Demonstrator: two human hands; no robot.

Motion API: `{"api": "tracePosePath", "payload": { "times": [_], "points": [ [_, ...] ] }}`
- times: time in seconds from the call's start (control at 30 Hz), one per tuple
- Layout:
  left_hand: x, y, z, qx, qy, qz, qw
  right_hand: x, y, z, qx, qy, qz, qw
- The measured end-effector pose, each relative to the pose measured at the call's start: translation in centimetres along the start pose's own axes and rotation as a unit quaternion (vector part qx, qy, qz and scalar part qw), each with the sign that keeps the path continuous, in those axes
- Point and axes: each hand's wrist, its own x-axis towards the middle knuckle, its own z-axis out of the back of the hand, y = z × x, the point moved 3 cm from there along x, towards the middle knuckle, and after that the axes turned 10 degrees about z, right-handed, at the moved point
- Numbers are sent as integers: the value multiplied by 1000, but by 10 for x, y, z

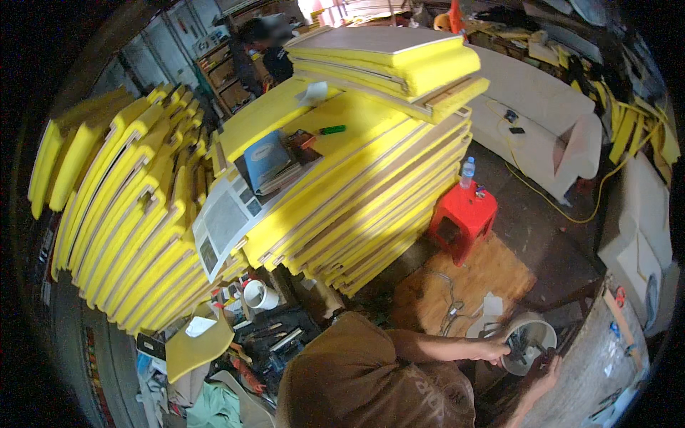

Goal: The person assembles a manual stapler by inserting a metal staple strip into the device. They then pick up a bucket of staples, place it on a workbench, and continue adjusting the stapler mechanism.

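At lower right, we have the bucket (541, 330) between left hand (491, 349) and right hand (544, 373), fingers at its rim, grip unclear.

Bucket (548, 332) mouth open between hands (492, 348); pale worktop (581, 378) bars right.

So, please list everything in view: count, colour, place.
foam panels: two main stacks, yellow, left and centre
sofa: one, beige, upper right
cable: one, yellow, right
stool: one, red, centre right
bottle: one, clear, on stool
folder: one, blue, centre stack
board: one, brown, below stool
tub: one, white, lower left
tools: many, mixed, beside tub
bucket: one, white, lower right
co-worker: one, dark clothes, back
left hand: one, bare, bucket's left side
right hand: one, bare, bucket's right side
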Motion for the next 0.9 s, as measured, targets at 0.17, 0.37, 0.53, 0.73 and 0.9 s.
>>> {"api": "tracePosePath", "payload": {
  "times": [0.17, 0.37, 0.53, 0.73, 0.9],
  "points": [
    [-6, -5, 10, -11, -6, -1, 1000, 35, 31, -20, -191, 150, 158, 957],
    [-18, -13, 18, -25, -44, -2, 999, 47, 59, -52, -219, 103, 320, 916],
    [-12, -7, 24, -52, -56, -25, 997, 50, 48, -66, -212, 177, 304, 912],
    [-12, -10, 27, -26, -22, 11, 999, 54, 41, -74, -168, 230, 245, 927],
    [-11, -7, 29, 4, -3, 47, 999, 54, 47, -79, -169, 177, 267, 932]
  ]
}}
